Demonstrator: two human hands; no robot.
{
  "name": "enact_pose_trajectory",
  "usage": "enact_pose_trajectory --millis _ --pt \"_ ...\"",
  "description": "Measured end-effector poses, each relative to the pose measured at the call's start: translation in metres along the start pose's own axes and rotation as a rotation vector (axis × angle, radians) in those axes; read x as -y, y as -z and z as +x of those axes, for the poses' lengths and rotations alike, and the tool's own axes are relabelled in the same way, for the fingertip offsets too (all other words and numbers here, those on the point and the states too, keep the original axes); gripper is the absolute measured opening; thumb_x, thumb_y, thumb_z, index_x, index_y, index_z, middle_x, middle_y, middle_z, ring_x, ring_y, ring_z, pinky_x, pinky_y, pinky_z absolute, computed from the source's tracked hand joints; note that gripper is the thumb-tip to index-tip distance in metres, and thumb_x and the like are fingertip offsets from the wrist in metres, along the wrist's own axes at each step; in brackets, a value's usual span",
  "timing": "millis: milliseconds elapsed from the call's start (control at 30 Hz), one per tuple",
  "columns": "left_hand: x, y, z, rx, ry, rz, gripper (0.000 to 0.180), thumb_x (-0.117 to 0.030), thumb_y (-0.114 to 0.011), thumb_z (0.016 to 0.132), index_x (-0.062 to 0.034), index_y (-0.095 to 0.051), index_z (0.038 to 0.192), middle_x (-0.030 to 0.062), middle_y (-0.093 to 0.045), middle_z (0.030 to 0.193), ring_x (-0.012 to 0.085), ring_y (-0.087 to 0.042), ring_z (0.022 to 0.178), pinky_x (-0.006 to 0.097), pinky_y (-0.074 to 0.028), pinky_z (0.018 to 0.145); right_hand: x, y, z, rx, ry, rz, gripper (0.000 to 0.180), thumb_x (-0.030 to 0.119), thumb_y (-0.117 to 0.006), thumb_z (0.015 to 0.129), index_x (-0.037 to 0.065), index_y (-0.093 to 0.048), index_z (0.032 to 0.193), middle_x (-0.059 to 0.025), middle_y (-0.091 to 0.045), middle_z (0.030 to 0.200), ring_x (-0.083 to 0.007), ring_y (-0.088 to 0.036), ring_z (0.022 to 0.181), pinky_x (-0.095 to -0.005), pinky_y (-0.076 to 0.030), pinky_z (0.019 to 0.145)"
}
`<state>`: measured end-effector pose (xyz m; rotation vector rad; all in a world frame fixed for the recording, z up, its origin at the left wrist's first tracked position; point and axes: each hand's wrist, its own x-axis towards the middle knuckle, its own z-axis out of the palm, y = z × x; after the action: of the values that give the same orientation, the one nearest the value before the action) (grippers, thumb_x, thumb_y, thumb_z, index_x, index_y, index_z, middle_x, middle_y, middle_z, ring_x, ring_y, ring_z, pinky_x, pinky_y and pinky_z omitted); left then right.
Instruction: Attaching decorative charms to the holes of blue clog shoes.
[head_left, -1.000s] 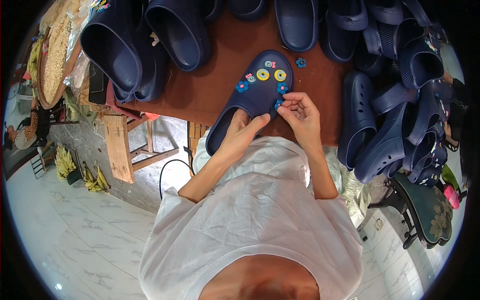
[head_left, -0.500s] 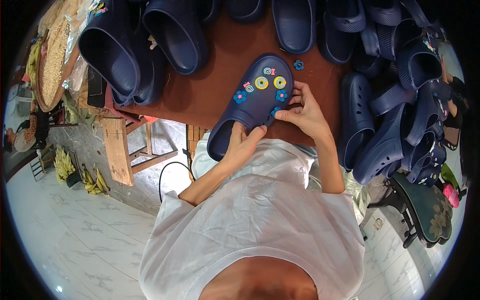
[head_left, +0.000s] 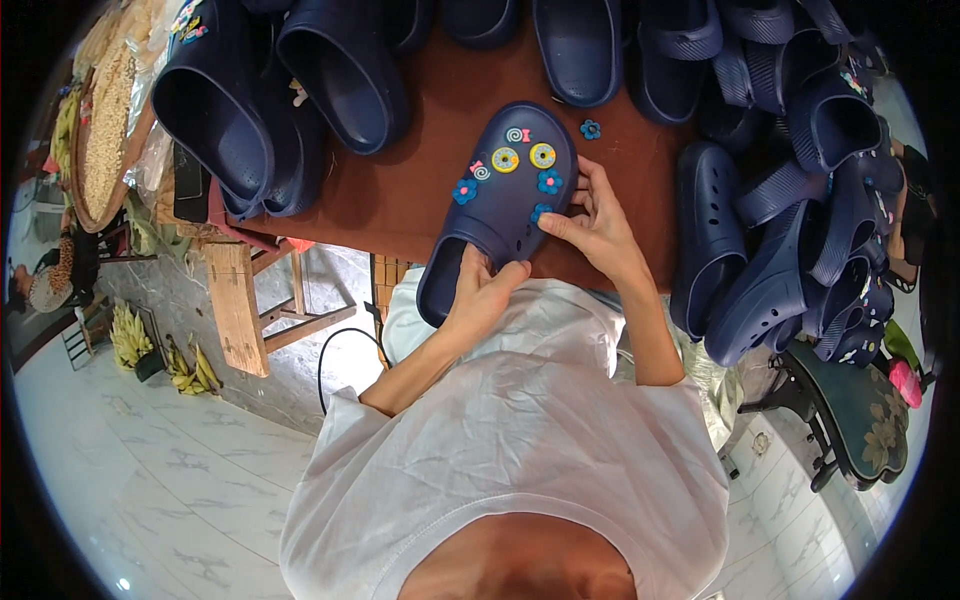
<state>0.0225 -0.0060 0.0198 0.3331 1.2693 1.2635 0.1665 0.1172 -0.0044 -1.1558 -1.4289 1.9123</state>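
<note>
A navy clog [head_left: 512, 207] is held toe-away at the table's near edge. My left hand [head_left: 487, 297] grips it at the opening, fingers inside and thumb on the side strap area. On its upper sit yellow donut charms [head_left: 505, 160], pink-and-white lollipop-like charms [head_left: 518, 135] and blue flower charms [head_left: 465, 191]. My right hand [head_left: 600, 235] is at the clog's right side, its thumb pressing a small blue flower charm [head_left: 540, 213] at a hole there; the fingertips behind the shoe are partly hidden. Another blue flower charm [head_left: 590, 130] lies loose on the table beyond.
The brown table [head_left: 455, 95] carries several navy clogs along its far side [head_left: 350, 85] and a pile at the right [head_left: 712, 215]. A wooden stool [head_left: 237, 308] stands left below the table, a dark chair [head_left: 850, 420] at the right. Bananas [head_left: 193, 372] lie on the left.
The clog and both hands appear slightly further left, with a small shift of the whole view. My right thumb stays on the flower charm and my left hand keeps its grip.
</note>
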Motion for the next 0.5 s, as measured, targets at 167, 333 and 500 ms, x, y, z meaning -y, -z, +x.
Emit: enact_pose_trajectory --millis 167,333,500 --pt "-0.009 -0.005 0.009 0.011 -0.002 -0.136 0.063 0.006 -0.059 0.083 0.0023 -0.039 0.142 0.0093 -0.053 0.135 0.0166 -0.052 0.120 0.030 -0.043 0.100 -0.005 0.009 0.000 -0.078 0.090 -0.270 0.070 0.023 -0.081 0.083 0.001 -0.048 0.140 -0.0137 -0.057 0.120 -0.0193 -0.060 0.102 -0.0282 -0.054 0.077" --pt "-0.010 -0.003 0.010 0.019 -0.024 -0.025 0.060 -0.001 -0.065 0.087 0.0083 -0.039 0.140 0.0132 -0.052 0.138 0.0179 -0.050 0.126 0.031 -0.039 0.107 0.012 0.030 0.025 -0.464 0.389 -0.685 0.036 0.011 -0.069 0.090 0.007 -0.063 0.125 -0.0125 -0.061 0.112 -0.0228 -0.064 0.094 -0.0306 -0.051 0.073" --pt "-0.014 -0.003 0.004 0.017 -0.008 -0.001 0.061 -0.004 -0.068 0.086 0.0066 -0.041 0.140 0.0124 -0.052 0.139 0.0185 -0.050 0.126 0.030 -0.037 0.109 0.000 0.034 0.050 -0.529 0.599 -1.040 0.031 0.013 -0.071 0.087 0.008 -0.067 0.117 -0.0115 -0.062 0.111 -0.0293 -0.060 0.096 -0.0375 -0.051 0.079"
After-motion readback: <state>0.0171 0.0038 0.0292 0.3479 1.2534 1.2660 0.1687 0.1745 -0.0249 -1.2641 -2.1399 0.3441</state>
